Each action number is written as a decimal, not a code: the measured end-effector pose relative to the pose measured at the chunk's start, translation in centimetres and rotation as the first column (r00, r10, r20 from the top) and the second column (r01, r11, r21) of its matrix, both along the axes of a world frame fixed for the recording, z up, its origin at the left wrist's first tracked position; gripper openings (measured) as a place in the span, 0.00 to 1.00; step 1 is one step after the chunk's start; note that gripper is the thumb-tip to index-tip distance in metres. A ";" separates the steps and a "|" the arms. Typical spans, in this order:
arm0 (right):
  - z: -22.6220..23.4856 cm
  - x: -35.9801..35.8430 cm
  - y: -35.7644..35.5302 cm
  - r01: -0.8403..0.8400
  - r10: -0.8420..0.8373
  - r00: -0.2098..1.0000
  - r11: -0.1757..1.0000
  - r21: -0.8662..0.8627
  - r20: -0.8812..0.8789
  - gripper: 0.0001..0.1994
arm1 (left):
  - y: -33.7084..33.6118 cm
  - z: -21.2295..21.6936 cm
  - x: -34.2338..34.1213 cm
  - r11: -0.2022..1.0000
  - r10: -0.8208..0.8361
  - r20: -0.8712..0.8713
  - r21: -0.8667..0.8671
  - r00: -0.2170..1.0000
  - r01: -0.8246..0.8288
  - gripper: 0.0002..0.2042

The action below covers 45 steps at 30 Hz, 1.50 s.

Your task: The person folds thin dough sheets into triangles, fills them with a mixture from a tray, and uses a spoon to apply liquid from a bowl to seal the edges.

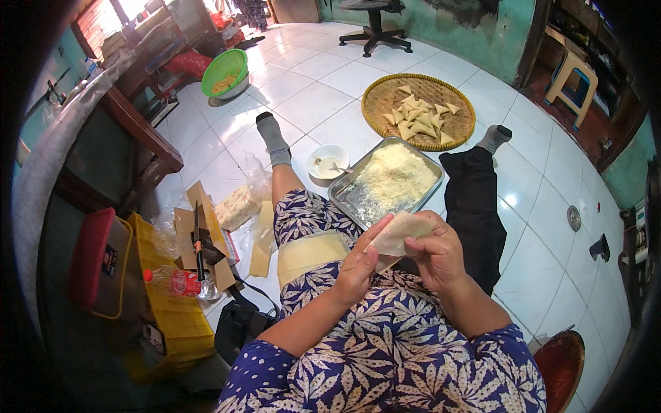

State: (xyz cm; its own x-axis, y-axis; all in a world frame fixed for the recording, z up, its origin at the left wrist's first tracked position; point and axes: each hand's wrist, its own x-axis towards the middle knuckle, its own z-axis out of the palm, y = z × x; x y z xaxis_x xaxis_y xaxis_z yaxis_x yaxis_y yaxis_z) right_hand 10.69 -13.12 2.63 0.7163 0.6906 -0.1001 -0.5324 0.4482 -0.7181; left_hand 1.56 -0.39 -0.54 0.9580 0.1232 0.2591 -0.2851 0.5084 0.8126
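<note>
A thin, pale pastry wrapper [402, 230] is pinched between my left hand [355, 272] and my right hand [442, 253], above my lap. It looks folded over on itself; whether filling lies inside is hidden. Across my left thigh lies a stack of pale wrapper strips [311, 257]. Just beyond my hands, a metal tray [337, 195] holds a heap of pale yellow, finely shredded filling [398, 173]. To its left is a white bowl [318, 153] with whitish paste and a spoon [340, 168]. Folded triangular pastries [417, 117] are piled on a round woven bamboo tray [377, 103] farther off.
A green basin [222, 63] stands far left on the tiled floor. Left of my leg are a knife [198, 241] on cardboard, a plastic bottle [180, 281], a yellow crate [165, 303] and a black bag [237, 329]. A stool [573, 82] stands far right.
</note>
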 end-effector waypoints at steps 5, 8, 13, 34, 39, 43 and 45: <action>-0.3 0.6 -0.4 -0.014 0.046 0.975 0.989 -0.145 0.217 0.10 | 0.1 -0.4 0.2 1.000 -0.009 -0.043 -0.015 0.999 0.009 0.28; -0.3 0.5 -0.5 0.016 0.057 0.946 0.975 -0.223 0.319 0.08 | 0.2 -0.6 0.4 0.986 -0.054 -0.145 -0.165 0.988 0.030 0.29; -0.3 0.5 -0.3 0.105 0.020 0.915 0.952 -0.286 0.402 0.08 | 0.3 0.1 0.7 0.898 -0.214 -0.216 -0.428 0.953 0.104 0.27; -1.9 0.4 0.7 0.479 0.005 -0.385 0.856 0.195 0.923 0.11 | 2.6 1.1 0.9 0.786 -0.311 -0.239 -0.609 0.920 0.108 0.29; -1.8 0.1 1.0 0.457 -0.007 -0.427 0.861 0.222 0.904 0.11 | 2.7 1.3 0.6 0.802 -0.289 -0.255 -0.591 0.923 0.087 0.26; -1.6 0.2 0.7 0.470 -0.003 -0.452 0.849 0.241 0.892 0.11 | 2.3 1.6 0.4 0.809 -0.265 -0.252 -0.583 0.931 0.072 0.24; -1.6 0.2 0.6 0.479 -0.004 -0.454 0.842 0.248 0.891 0.11 | 2.2 1.7 0.4 0.814 -0.257 -0.249 -0.577 0.934 0.070 0.23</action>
State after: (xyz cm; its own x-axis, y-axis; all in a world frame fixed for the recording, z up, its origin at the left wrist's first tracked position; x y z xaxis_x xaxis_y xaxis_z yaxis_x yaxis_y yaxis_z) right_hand 10.91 -12.54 1.08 0.0808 0.5244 0.8477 0.9959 -0.0079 -0.0900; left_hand 1.93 1.83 1.17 0.9940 -0.0107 -0.1084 0.0545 0.9105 0.4099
